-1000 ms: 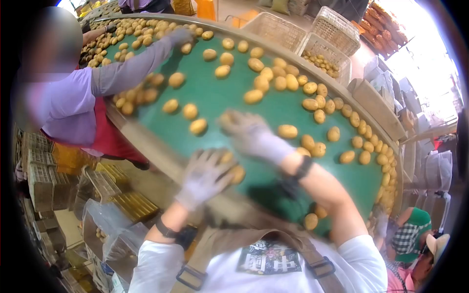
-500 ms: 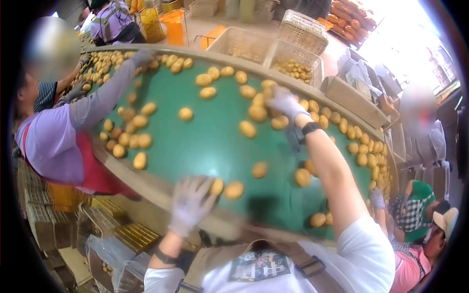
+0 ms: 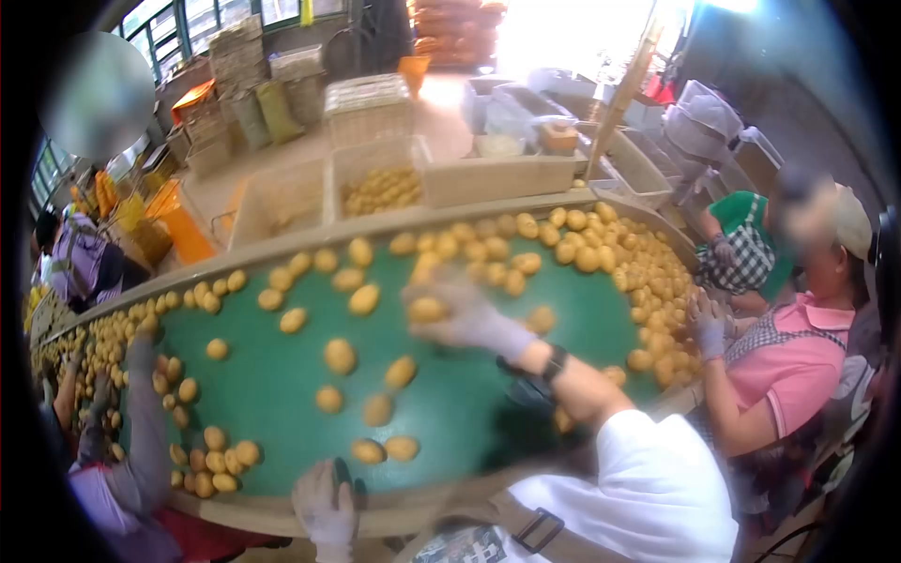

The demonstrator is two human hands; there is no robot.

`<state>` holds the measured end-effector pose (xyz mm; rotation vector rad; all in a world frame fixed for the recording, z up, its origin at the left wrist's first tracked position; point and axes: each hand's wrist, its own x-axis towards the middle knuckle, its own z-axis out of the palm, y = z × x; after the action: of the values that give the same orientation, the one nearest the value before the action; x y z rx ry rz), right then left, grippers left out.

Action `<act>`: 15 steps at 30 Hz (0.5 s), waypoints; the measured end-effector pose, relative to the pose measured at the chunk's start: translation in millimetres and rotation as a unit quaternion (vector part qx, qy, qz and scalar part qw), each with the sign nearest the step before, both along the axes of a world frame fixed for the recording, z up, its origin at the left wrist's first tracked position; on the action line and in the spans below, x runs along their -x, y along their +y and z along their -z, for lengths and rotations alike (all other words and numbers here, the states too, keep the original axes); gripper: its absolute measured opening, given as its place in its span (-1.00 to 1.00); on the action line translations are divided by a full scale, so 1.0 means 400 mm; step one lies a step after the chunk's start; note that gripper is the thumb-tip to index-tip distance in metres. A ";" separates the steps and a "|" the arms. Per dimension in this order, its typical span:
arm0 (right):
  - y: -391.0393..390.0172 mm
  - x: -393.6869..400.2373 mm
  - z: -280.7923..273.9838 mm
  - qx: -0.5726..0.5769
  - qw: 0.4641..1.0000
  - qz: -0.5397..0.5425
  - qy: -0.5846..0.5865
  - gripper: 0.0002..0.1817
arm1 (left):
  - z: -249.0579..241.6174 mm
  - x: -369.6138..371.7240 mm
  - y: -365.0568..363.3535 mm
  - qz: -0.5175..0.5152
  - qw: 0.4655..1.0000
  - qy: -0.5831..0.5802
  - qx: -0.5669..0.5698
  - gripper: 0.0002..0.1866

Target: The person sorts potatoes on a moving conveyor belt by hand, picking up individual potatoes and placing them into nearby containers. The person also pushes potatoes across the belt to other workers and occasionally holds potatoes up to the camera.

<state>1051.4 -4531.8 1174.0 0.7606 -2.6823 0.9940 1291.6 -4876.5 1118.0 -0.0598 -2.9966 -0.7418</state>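
Observation:
My right hand point(image 3: 465, 314), in a pale glove and blurred by motion, is over the middle of the green belt point(image 3: 272, 375). Its fingers are closed on a potato point(image 3: 428, 311). Beyond it lies a band of yellow potatoes point(image 3: 364, 298). My left hand point(image 3: 324, 502), gloved too, is at the belt's near edge with its fingers curled. A small dark thing, too unclear to name, shows beside those fingers. Two potatoes point(image 3: 402, 448) lie on the belt just to the right of the left hand.
Behind the far rim point(image 3: 282, 241) stand a crate of potatoes point(image 3: 380, 190) and a long bin point(image 3: 502, 176). A co-worker in pink point(image 3: 798, 361) is at the right beside a large potato pile point(image 3: 657, 319). Another co-worker's sleeve point(image 3: 145, 422) reaches over the belt at the left.
The view has turned right, showing more of the right-hand pile and co-workers. My right hand now has a potato. My left hand has gone from spread to curled near the edge.

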 end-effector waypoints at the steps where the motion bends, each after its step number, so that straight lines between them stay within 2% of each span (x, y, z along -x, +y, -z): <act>1: 0.046 -0.034 -0.047 0.082 0.995 0.017 0.055 -0.47 | -0.010 0.011 -0.013 0.007 1.000 -0.006 -0.002 -0.51; 3: 0.204 -0.089 -0.136 0.146 0.968 0.102 0.175 -0.46 | -0.021 0.018 0.001 0.017 1.000 -0.018 0.003 -0.52; 4: 0.290 -0.107 -0.177 0.155 0.946 0.157 0.239 -0.45 | -0.024 0.029 0.000 0.031 0.999 0.018 0.017 -0.54; 7: 0.569 -0.066 -0.287 0.141 0.888 0.311 0.308 -0.44 | -0.010 0.031 0.032 0.047 0.998 0.029 0.032 -0.53; 10: 0.800 0.064 -0.316 0.111 0.895 0.388 0.192 -0.42 | -0.010 0.004 0.041 0.041 0.998 0.020 0.047 -0.52; 11: 0.812 0.085 -0.316 0.113 0.899 0.393 0.158 -0.41 | 0.001 0.001 0.038 0.036 0.998 0.016 0.043 -0.52; 14: 0.704 0.082 -0.238 0.153 0.910 0.381 0.065 -0.38 | 0.016 0.006 0.033 0.015 1.000 -0.006 0.026 -0.52; 15: 0.634 0.061 -0.183 0.119 0.918 0.376 0.031 -0.38 | 0.006 0.011 0.039 0.008 1.000 -0.022 0.018 -0.52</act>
<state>1027.0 -4278.1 1247.1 -0.2830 -2.3805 1.0050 1287.1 -4860.9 1115.5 -0.0705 -3.0546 -0.6992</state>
